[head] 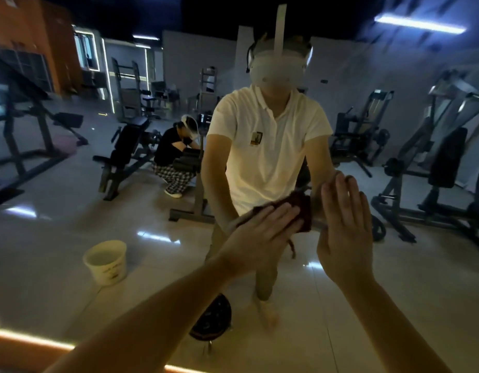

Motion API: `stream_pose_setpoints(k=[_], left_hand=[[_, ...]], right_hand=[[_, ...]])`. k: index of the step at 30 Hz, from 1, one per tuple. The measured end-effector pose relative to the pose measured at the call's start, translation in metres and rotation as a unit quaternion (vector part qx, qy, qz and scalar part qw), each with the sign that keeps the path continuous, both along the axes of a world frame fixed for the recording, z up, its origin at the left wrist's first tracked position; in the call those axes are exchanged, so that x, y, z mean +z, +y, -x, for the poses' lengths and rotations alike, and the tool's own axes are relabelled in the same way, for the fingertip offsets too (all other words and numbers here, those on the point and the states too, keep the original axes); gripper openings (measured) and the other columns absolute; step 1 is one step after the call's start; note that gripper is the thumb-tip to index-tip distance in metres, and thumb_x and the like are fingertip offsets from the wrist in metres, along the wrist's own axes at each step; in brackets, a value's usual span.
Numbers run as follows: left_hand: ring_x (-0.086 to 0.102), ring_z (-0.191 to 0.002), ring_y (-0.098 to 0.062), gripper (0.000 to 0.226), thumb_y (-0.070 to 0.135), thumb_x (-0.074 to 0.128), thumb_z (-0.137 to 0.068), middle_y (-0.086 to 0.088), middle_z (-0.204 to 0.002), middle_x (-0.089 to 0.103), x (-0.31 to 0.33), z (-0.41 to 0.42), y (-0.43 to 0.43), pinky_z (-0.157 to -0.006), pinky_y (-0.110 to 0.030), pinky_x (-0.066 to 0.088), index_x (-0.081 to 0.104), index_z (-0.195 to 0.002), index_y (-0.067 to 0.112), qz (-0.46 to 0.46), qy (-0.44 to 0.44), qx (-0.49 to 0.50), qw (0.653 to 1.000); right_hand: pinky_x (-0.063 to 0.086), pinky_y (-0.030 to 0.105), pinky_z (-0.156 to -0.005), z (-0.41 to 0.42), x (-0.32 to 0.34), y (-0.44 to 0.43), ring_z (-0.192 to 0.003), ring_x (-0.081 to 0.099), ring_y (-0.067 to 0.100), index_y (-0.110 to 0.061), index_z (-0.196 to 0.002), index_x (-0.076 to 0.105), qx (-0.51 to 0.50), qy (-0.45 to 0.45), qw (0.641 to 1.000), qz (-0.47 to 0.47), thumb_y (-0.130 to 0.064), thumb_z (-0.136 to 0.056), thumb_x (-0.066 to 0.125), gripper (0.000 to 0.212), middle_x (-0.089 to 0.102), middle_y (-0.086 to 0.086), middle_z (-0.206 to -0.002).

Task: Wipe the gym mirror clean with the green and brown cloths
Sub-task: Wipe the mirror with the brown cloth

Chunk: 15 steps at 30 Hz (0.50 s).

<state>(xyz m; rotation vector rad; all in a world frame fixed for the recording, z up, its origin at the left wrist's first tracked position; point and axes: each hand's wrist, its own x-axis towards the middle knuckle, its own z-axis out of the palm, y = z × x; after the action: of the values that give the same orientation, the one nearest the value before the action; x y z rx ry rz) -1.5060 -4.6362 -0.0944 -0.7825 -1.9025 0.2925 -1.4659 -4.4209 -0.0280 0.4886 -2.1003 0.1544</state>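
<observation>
Mid-wipe w/ the brown cloth (300, 211): left hand (260, 235) lies flat on it, fingers straight, pressing it to the gym mirror (71, 251) low on the glass. Right hand (343, 232) is just beside the cloth, palm flat, fingers straight, holding nothing; can't tell if it touches the glass. Green cloth not in view. Next prob. needs steady pressure & overlapping passes over the rest of the mirror.
</observation>
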Motion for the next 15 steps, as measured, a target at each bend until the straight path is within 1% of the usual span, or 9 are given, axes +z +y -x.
stream_pose_setpoints(k=[2,4,5,7,8,10,12,14,15], left_hand=[[0.010,-0.159,-0.031,0.066,0.027,0.053,-0.107,-0.016,-0.169,0.014,-0.003,0.000,-0.053,-0.130,-0.046,0.011,0.019,-0.162,0.012,-0.054,0.014,-0.007,0.998],[0.013,-0.158,-0.033,0.056,0.029,0.042,-0.112,-0.019,-0.166,0.021,-0.011,-0.003,-0.113,-0.129,-0.047,0.015,0.021,-0.160,0.010,-0.093,0.017,0.007,0.995],[0.012,-0.159,-0.033,0.054,0.028,0.039,-0.112,-0.021,-0.164,0.023,-0.016,-0.006,-0.142,-0.129,-0.048,0.015,0.022,-0.159,0.009,-0.105,0.004,0.018,0.994],[0.008,-0.159,-0.035,0.056,0.026,0.043,-0.110,-0.027,-0.162,0.025,-0.030,-0.014,-0.190,-0.129,-0.049,0.014,0.025,-0.158,0.003,-0.124,-0.025,0.055,0.990],[0.006,-0.159,-0.037,0.058,0.025,0.046,-0.108,-0.031,-0.162,0.023,-0.038,-0.019,-0.203,-0.129,-0.050,0.013,0.027,-0.157,-0.001,-0.136,-0.034,0.078,0.987],[0.000,-0.157,-0.042,0.060,0.023,0.044,-0.105,-0.034,-0.165,0.007,-0.055,-0.025,-0.206,-0.129,-0.051,0.006,0.028,-0.154,-0.007,-0.153,-0.057,0.113,0.980],[-0.005,-0.157,-0.044,0.061,0.019,0.042,-0.101,-0.029,-0.168,-0.008,-0.071,-0.026,-0.185,-0.129,-0.051,0.001,0.027,-0.153,-0.009,-0.137,-0.062,0.109,0.983],[-0.006,-0.158,-0.041,0.067,0.017,0.042,-0.096,-0.024,-0.170,-0.010,-0.078,-0.022,-0.149,-0.129,-0.050,0.000,0.022,-0.156,-0.005,-0.097,-0.055,0.074,0.991],[-0.005,-0.158,-0.038,0.069,0.017,0.040,-0.098,-0.021,-0.170,-0.009,-0.079,-0.019,-0.128,-0.129,-0.050,0.000,0.015,-0.160,0.000,-0.074,-0.058,0.052,0.994]], right_hand=[[0.020,0.063,-0.123,-0.001,-0.006,-0.007,-0.159,0.008,0.035,-0.005,-0.161,0.026,-0.015,0.004,1.000,0.016,-0.003,-0.093,0.038,0.069,0.012,0.018,-0.171],[0.020,0.063,-0.123,0.001,-0.012,-0.013,-0.159,0.008,0.036,-0.003,-0.161,0.026,-0.030,0.005,0.999,0.032,0.000,-0.092,0.040,0.071,0.012,0.018,-0.171],[0.020,0.062,-0.124,0.002,-0.015,-0.015,-0.159,0.007,0.036,-0.003,-0.161,0.026,-0.035,0.003,0.999,0.037,0.001,-0.092,0.041,0.071,0.011,0.018,-0.171],[0.020,0.062,-0.124,0.001,-0.019,-0.017,-0.159,0.008,0.036,-0.003,-0.161,0.025,-0.039,-0.001,0.999,0.036,0.002,-0.091,0.040,0.072,0.011,0.018,-0.171],[0.021,0.062,-0.124,0.000,-0.021,-0.016,-0.159,0.008,0.036,-0.002,-0.161,0.025,-0.038,-0.004,0.999,0.029,0.003,-0.089,0.040,0.073,0.012,0.019,-0.171],[0.022,0.062,-0.123,-0.005,-0.026,-0.007,-0.159,0.009,0.035,-0.002,-0.161,0.025,-0.047,-0.014,0.999,0.021,0.004,-0.087,0.041,0.076,0.013,0.019,-0.170],[0.021,0.060,-0.124,-0.011,-0.033,0.012,-0.159,0.008,0.033,-0.002,-0.162,0.022,-0.076,-0.034,0.996,0.035,0.001,-0.088,0.038,0.076,0.011,0.017,-0.171],[0.021,0.059,-0.125,-0.018,-0.038,0.035,-0.159,0.006,0.031,-0.004,-0.163,0.018,-0.112,-0.049,0.991,0.049,-0.006,-0.090,0.032,0.074,0.007,0.016,-0.172],[0.021,0.058,-0.125,-0.020,-0.038,0.049,-0.159,0.007,0.031,-0.004,-0.163,0.018,-0.125,-0.048,0.990,0.055,-0.008,-0.091,0.030,0.073,0.007,0.017,-0.172]])
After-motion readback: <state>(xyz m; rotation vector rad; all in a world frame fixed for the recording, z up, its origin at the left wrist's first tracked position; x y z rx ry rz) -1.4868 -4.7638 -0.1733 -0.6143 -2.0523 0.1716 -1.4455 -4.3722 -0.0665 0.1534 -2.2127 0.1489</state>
